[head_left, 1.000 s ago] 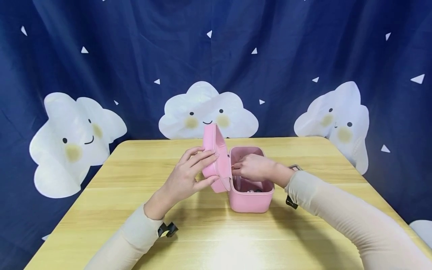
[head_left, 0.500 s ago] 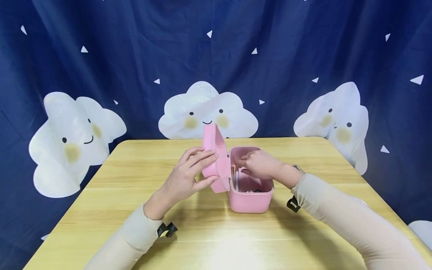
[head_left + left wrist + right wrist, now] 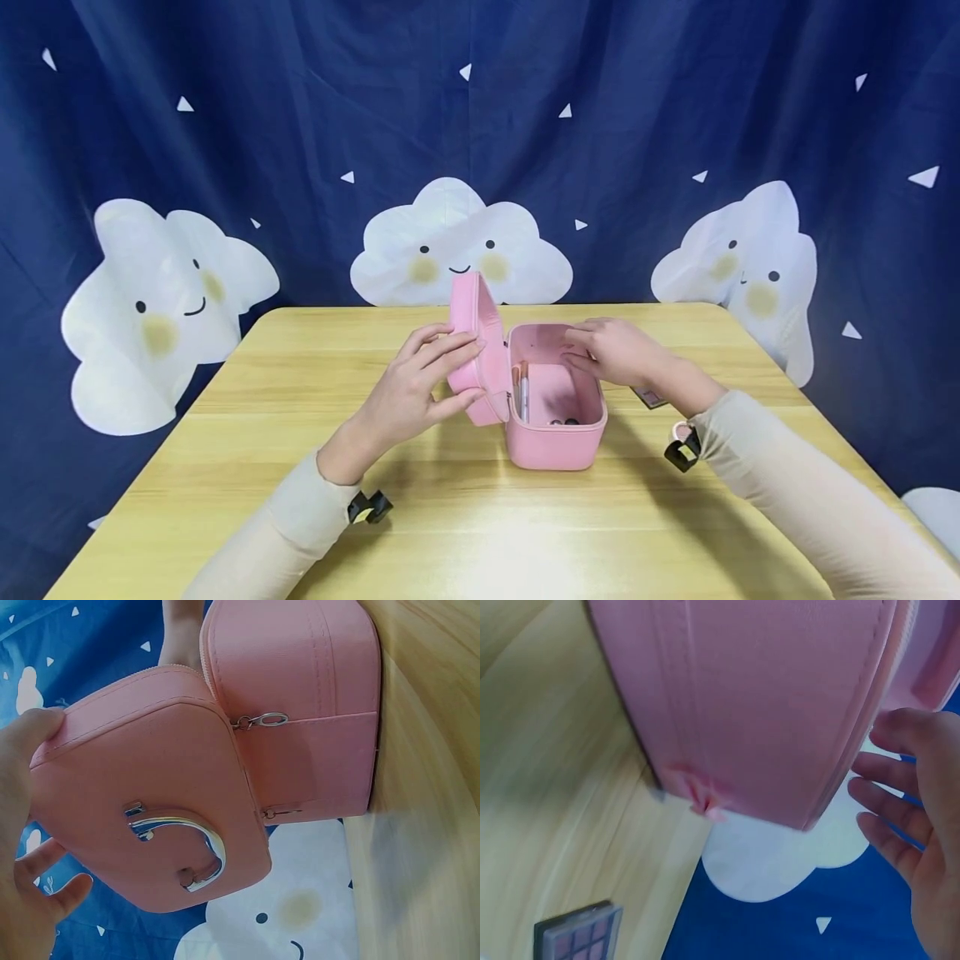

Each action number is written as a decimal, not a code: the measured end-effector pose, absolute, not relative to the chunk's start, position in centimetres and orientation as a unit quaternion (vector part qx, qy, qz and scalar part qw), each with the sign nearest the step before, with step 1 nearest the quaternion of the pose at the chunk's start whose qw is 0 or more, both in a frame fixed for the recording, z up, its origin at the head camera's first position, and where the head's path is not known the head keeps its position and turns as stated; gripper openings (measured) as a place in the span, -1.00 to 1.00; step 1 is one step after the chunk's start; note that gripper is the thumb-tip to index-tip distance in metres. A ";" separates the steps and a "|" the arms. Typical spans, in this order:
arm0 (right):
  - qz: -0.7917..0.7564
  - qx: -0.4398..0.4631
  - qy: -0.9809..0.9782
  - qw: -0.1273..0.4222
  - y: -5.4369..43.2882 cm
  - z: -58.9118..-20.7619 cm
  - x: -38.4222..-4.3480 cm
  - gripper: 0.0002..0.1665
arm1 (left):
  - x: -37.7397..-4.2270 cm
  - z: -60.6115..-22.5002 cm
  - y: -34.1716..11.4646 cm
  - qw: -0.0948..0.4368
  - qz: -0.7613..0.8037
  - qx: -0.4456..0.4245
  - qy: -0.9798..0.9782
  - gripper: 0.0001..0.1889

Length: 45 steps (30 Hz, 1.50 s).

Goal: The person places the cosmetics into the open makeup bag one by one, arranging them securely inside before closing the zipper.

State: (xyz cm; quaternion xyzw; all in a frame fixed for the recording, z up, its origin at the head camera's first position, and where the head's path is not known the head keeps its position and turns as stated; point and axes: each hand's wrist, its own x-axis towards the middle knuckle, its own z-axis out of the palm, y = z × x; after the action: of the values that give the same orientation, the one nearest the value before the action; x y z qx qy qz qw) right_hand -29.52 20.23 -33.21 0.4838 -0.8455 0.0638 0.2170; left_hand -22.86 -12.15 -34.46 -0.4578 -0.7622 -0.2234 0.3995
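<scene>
From my head, I see the pink leathery box [image 3: 555,450] at five o'clock. My left hand [image 3: 408,387], at the box's nine, pinches its open pink zip-edged lid [image 3: 492,362]. My right hand [image 3: 626,354], at its two, looks loose, holding nothing.

From my left wrist, I'd best hold that lid steady, past the curved silver metal handle [image 3: 216,844].

From my right wrist, I should move gently near the box, so it doesn't tip.

On the table [image 3: 420,546] stands a case [image 3: 557,450], open; to its right lie a palette [image 3: 579,935] and a round item [image 3: 681,431].
</scene>
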 end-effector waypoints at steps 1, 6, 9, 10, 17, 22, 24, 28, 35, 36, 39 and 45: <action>0.061 0.478 -0.849 0.217 20.5 -33.2 -29.5 -0.86 | -22.9 -34.5 -12.2 0.400 -0.223 -0.458 -0.762 -0.43; 0.062 0.455 -0.863 0.212 21.9 -33.2 -29.1 -0.71 | -22.9 -34.5 -12.1 0.404 -0.224 -0.460 -0.758 -0.43; 0.073 0.441 -0.870 0.210 22.7 -33.3 -29.0 -0.68 | -22.9 -34.5 -12.1 0.403 -0.226 -0.460 -0.758 -0.43; 0.077 0.435 -0.872 0.210 23.0 -33.4 -29.0 -0.69 | -22.9 -34.4 -12.1 0.403 -0.226 -0.460 -0.758 -0.43; 0.107 0.387 -0.896 0.191 25.1 -34.2 -28.9 -0.70 | -22.8 -34.4 -12.1 0.404 -0.224 -0.461 -0.757 -0.42; 0.128 0.354 -0.910 0.175 26.6 -35.3 -29.0 -0.62 | -22.8 -34.5 -12.1 0.404 -0.226 -0.461 -0.757 -0.42; 0.130 0.344 -0.914 0.168 27.1 -35.8 -29.1 -0.60 | -22.8 -34.5 -12.1 0.404 -0.226 -0.461 -0.757 -0.43; 0.126 0.323 -0.927 0.142 28.1 -36.8 -29.2 -0.60 | -22.9 -34.6 -12.1 0.401 -0.227 -0.459 -0.760 -0.43; 0.112 0.298 -0.942 0.105 29.5 -38.5 -29.3 -0.52 | -22.9 -34.6 -12.1 0.400 -0.227 -0.461 -0.759 -0.43; 0.109 0.296 -0.943 0.104 29.7 -38.7 -29.3 -0.50 | -22.9 -34.6 -12.1 0.399 -0.227 -0.461 -0.759 -0.43; 0.097 0.284 -0.949 0.095 30.3 -39.4 -29.5 -0.42 | -23.0 -34.6 -12.1 0.400 -0.227 -0.460 -0.760 -0.43; 0.075 0.242 -0.965 0.071 31.2 -40.7 -29.4 -0.31 | -22.9 -34.6 -12.1 0.402 -0.229 -0.460 -0.758 -0.43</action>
State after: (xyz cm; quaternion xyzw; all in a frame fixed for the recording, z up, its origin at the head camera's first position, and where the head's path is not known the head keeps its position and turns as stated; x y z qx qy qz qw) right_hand -29.40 31.20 -40.74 0.2420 -0.9647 0.0754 0.0713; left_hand -22.86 -12.10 -34.57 -0.4599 -0.7577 -0.2289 0.4024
